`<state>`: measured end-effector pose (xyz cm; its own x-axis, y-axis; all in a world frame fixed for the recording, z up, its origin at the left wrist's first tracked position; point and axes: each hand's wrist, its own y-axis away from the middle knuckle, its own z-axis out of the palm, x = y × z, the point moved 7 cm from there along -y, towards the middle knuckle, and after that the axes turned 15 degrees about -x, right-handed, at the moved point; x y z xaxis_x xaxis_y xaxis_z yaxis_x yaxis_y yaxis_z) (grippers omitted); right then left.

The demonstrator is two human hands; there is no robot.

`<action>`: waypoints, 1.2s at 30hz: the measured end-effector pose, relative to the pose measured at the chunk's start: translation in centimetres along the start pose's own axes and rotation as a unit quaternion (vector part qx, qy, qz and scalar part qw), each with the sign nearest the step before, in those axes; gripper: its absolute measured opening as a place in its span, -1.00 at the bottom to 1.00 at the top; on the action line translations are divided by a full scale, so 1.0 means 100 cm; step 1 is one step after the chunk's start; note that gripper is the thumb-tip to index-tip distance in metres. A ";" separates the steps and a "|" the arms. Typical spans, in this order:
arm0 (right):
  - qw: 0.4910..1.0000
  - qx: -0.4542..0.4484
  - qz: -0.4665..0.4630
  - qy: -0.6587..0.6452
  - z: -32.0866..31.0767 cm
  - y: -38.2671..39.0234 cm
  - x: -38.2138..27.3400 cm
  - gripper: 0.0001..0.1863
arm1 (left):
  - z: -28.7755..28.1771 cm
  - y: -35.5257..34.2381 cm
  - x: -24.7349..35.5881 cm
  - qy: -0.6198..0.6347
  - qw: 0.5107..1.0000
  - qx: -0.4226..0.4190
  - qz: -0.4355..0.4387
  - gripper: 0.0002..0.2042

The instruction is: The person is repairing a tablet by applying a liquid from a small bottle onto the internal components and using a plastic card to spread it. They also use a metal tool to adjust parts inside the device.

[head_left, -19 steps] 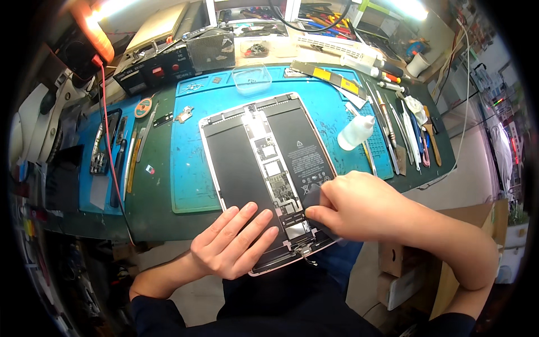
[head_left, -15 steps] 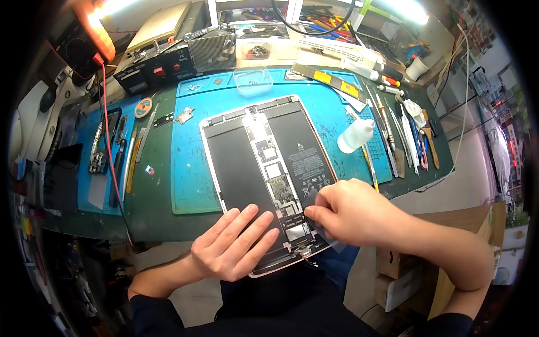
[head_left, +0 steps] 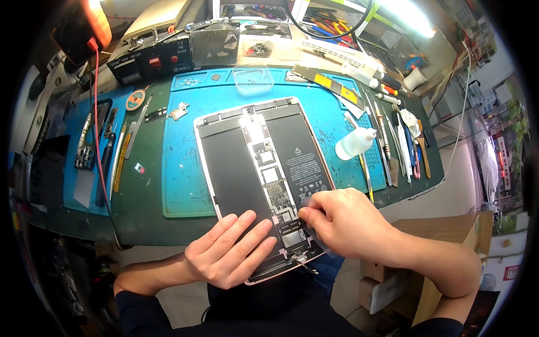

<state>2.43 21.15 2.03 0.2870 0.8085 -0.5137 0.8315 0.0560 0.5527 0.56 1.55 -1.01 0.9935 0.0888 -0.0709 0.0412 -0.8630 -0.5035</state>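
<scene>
An opened tablet (head_left: 230, 168) lies tilted across the blue mat's front edge, its black battery cells and central circuit board (head_left: 275, 188) bare. My left hand (head_left: 229, 250) rests flat on the lower left cell, fingers stretched and slightly spread. At the tablet's lower right edge, my right hand (head_left: 342, 222) pinches a thin, translucent plastic sheet (head_left: 321, 242). Most of that sheet is hidden under the fingers, and how far it reaches beneath the right battery cell (head_left: 306, 165) cannot be seen. A loose flex cable (head_left: 303, 263) sticks out at the tablet's near end.
A white squeeze bottle (head_left: 355, 144) stands right of the tablet. Tweezers and brushes (head_left: 412, 140) lie farther right. Behind are a clear plastic box (head_left: 252, 80) and a black device (head_left: 149, 63). At left, a red cable (head_left: 100, 123) hangs over small parts and tools.
The whole scene has shifted a little left as the view turned. Both hands keep nearly the same places on the tablet, the right one still pinching the sheet.
</scene>
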 end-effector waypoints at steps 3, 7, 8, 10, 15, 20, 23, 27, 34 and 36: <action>1.000 -0.007 -0.003 0.002 -0.001 -0.003 0.000 -0.65 | 0.001 0.000 0.001 -0.002 1.000 0.002 -0.001 -0.79; 1.000 0.004 -0.015 0.015 -0.002 -0.005 0.000 -0.65 | 0.001 0.000 0.001 0.004 1.000 0.001 -0.001 -0.79; 1.000 0.008 -0.018 0.021 -0.003 -0.005 0.000 -0.64 | 0.002 0.000 0.002 0.000 1.000 0.002 0.001 -0.79; 0.998 0.010 -0.028 0.047 -0.003 -0.007 -0.002 -0.64 | 0.002 0.001 0.002 -0.007 1.000 0.001 0.006 -0.79; 0.990 0.042 -0.046 0.128 -0.003 -0.009 -0.001 -0.61 | 0.000 0.000 0.002 -0.020 1.000 -0.007 -0.003 -0.78; 0.993 -0.027 -0.005 0.113 -0.005 -0.001 -0.001 -0.59 | 0.001 -0.001 0.002 -0.033 0.999 -0.010 -0.020 -0.79; 0.994 -0.088 0.037 0.051 -0.006 0.000 0.003 -0.59 | 0.000 -0.001 0.003 -0.036 0.999 -0.011 -0.027 -0.80; 0.989 -0.123 0.084 -0.009 -0.003 0.002 0.005 -0.60 | 0.000 -0.001 0.003 -0.031 0.999 -0.014 -0.029 -0.80; 0.999 -0.022 0.017 0.041 0.001 0.000 0.002 -0.63 | 0.001 -0.001 0.002 -0.014 1.000 -0.006 -0.006 -0.79; 0.999 -0.023 0.013 0.046 -0.001 -0.003 0.000 -0.65 | 0.001 -0.001 0.001 -0.009 1.000 -0.003 0.000 -0.79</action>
<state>2.11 21.21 1.89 0.2605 0.8607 -0.4375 0.8012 0.0601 0.5953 0.64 1.67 -1.10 0.9914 0.0985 -0.0860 0.0428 -0.8660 -0.4982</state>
